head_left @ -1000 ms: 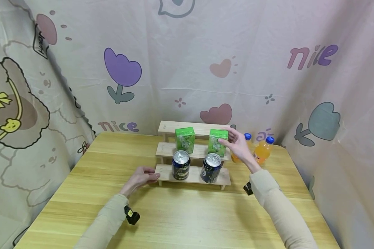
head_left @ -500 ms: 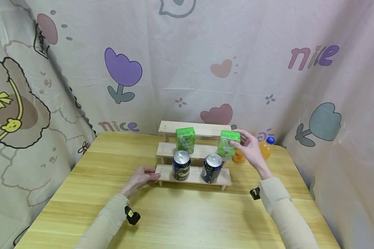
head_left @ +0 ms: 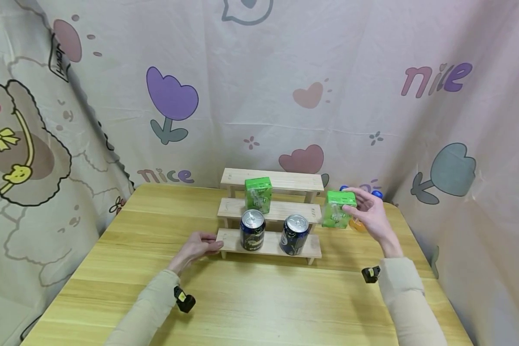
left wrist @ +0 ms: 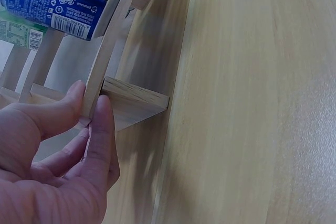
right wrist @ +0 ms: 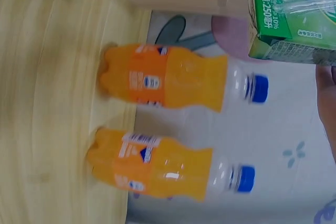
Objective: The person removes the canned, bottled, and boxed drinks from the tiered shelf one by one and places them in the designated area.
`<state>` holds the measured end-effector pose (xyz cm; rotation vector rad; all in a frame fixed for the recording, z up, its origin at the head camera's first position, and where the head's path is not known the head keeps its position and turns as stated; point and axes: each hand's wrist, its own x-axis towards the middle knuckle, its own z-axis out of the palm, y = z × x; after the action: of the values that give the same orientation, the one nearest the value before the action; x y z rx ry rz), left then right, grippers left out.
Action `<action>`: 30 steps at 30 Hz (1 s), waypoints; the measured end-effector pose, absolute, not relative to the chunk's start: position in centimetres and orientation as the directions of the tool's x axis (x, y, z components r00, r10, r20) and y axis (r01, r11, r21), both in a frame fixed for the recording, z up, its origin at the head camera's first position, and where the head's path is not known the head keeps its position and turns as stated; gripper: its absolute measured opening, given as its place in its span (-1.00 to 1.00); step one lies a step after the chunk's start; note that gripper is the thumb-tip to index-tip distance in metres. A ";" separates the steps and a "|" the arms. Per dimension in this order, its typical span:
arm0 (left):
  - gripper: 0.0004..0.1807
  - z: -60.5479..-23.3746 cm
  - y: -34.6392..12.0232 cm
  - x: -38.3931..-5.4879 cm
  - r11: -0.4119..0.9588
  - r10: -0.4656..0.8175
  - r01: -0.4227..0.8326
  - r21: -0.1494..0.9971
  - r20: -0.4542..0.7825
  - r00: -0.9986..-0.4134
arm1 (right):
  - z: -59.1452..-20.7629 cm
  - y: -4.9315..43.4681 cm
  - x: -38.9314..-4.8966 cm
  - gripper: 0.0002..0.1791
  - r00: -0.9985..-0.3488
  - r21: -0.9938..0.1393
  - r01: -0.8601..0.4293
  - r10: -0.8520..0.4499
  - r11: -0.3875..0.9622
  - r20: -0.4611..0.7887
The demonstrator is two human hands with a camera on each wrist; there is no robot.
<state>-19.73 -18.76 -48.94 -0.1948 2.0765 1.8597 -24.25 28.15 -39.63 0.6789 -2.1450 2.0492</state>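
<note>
My left hand pinches the left end of the lowest board of a three-step wooden display rack; the left wrist view shows the thumb and fingers on either side of the board. To the right of the rack, my right hand grips a green juice box, held upright in the air. A matching juice box stands on the middle step. Two dark blue drink cans are on the lowest step, one can at left and the other can at right.
Two orange soda bottles with blue caps stand on the wooden table right of the rack, a nearer bottle and another bottle in the right wrist view. My right hand mostly hides them in the head view. A patterned curtain hangs behind the table.
My right hand has lifted the green juice box off the middle step's right side and carried it rightward, past the rack's end. The left hand stays at the lowest board.
</note>
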 end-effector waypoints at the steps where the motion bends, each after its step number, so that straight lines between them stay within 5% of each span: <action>1: -0.41 -49.0 -18.8 -19.7 0.134 0.126 -0.326 0.936 -0.343 -0.931 | -39.7 28.5 -24.2 -0.51 -0.897 -0.927 -0.376 -0.247 -0.006 0.366; 19: -0.39 -49.1 -18.9 -19.8 0.087 0.139 -0.326 0.941 -0.335 -0.932 | -43.0 34.2 -22.6 -0.57 -0.958 -0.969 -0.246 -0.150 -0.005 0.244; 30: -0.39 -49.2 -18.9 -19.8 0.088 0.150 -0.321 0.943 -0.331 -0.932 | -45.6 36.0 -22.8 -0.56 -0.981 -0.967 -0.193 -0.027 0.164 0.192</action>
<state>-19.80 -18.88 -49.17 -0.1687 2.0298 1.9064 -22.77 36.04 -45.60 0.2187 -2.2941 1.9392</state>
